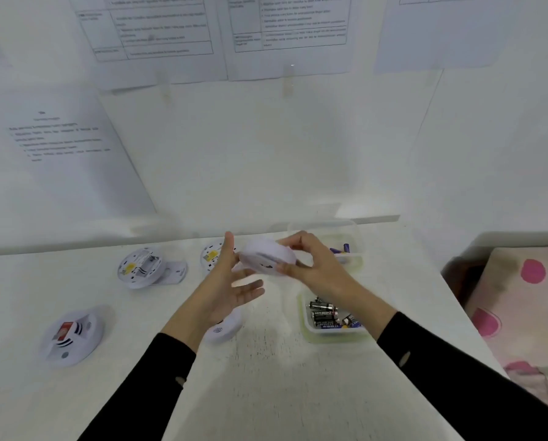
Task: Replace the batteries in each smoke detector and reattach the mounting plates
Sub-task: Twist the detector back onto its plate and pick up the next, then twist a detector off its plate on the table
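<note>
- The right hand (314, 264) gripped a white smoke detector (267, 259) by its right edge and held it tilted above the table (266, 377).
- The left hand (234, 281) was spread, fingers straight, with its thumb raised just beside the detector's left edge.
- An open-backed detector (139, 267) leaned on a mounting plate (177, 272) at the far left.
- 1 face-up detector (72, 334) lay nearer, well apart.
- A tub (301, 313) of black batteries (322, 310) stood under the right forearm.
</note>
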Available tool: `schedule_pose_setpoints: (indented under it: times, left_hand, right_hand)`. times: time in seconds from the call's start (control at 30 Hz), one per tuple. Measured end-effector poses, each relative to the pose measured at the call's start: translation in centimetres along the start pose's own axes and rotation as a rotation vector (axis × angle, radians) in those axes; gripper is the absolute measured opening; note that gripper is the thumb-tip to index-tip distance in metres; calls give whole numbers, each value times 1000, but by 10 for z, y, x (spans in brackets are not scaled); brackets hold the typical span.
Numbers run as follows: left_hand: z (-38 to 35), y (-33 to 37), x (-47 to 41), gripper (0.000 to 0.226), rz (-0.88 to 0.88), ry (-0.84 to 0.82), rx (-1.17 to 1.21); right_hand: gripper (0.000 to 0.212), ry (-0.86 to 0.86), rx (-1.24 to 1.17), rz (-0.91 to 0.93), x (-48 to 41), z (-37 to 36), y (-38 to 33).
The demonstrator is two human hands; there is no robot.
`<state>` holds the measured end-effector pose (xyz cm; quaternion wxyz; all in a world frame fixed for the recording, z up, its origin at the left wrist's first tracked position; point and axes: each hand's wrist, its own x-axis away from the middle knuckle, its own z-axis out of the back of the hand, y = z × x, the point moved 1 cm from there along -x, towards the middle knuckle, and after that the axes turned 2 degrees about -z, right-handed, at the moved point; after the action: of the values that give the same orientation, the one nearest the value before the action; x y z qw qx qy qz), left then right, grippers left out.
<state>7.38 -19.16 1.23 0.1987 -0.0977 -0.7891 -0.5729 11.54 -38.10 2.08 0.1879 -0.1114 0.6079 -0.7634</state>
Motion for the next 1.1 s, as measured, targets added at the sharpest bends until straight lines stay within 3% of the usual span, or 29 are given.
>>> schedule_pose_setpoints:
  times: [0.07, 0.13, 0.23, 0.3, 0.4, 0.57, 0.83, 1.0, 1.1]
  left_hand:
    - [12, 9, 3, 74, 63, -31, 64]
    - [24, 14, 8, 61, 60, -61, 45]
    - [52, 15, 13, 42, -20, -44, -8]
    - [79, 17, 17, 39, -66, -2, 39]
    - [125, 26, 23, 33, -115, 78, 91]
    - [205, 43, 30, 29, -180, 205, 50]
    - [324, 62, 9, 36, -144, 534, 77]
    - [352, 64, -13, 39, -76, 597, 91]
    - [356, 61, -23, 37, -42, 616, 110]
  right_hand:
    - [28, -4, 175, 275, 6, -18, 4]
    - [30, -52, 261, 398, 9, -32, 6]
    - [52, -128, 196, 247, 11, -41, 8]
    - [58, -68, 136, 149, 13, -45, 13]
    - [47, 9, 112, 88, 11, -67, 20]
    - [32, -16, 92, 60, -3, -136, 18]
    - [28, -44, 187, 85, -54, -237, 0]
    - [42, 3, 263, 24, -87, -277, 7]
    - [70, 20, 249, -93, -101, -288, 13]
